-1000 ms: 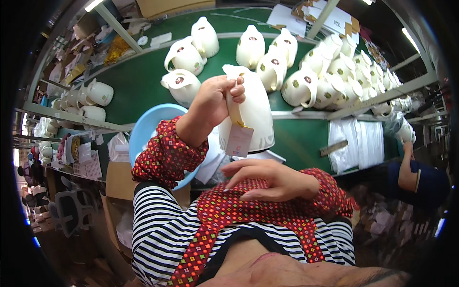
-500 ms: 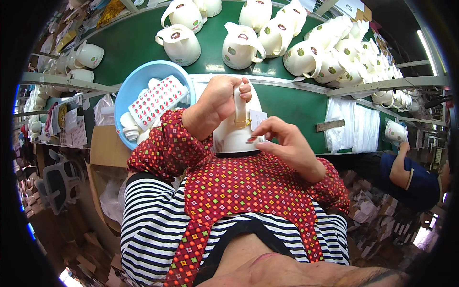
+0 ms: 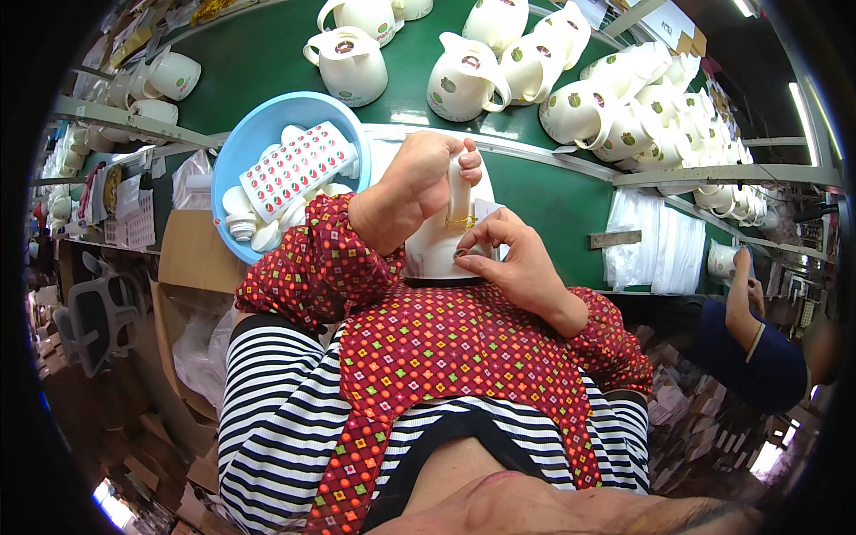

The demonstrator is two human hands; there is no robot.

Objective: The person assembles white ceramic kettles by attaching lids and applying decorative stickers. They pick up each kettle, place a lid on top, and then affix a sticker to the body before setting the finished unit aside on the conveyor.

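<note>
In the head view, the left hand [image 3: 417,183] is closed around the handle of a cream plastic jug [image 3: 443,248] that stands at the near edge of the green worktop [image 3: 535,192], tight against the person's chest, with the thumb and forefinger curled over the handle's top. The right hand [image 3: 510,261] is drawn narrow, its fingertips [image 3: 465,256] pinched together and pressing on the jug's side just below a gold band on the handle; whether a small sticker sits under them cannot be told, since the fingers cover the spot. Just left of the jug, at the worktop's near left edge, a blue basin [image 3: 234,152] holds a sheet of red-and-green stickers [image 3: 296,168] and some white caps. More cream jugs [image 3: 464,78], already bearing green-and-red marks, crowd the far side and right end of the worktop. Another person's arm [image 3: 740,303] shows at the right, well apart. The step in hand looks like fixing a small decal or fitting on the jug's body while the left hand steadies it. The next move seems to call for firm, even fingertip pressure and a steady grip on the handle, so the piece lies flat and straight.
</note>
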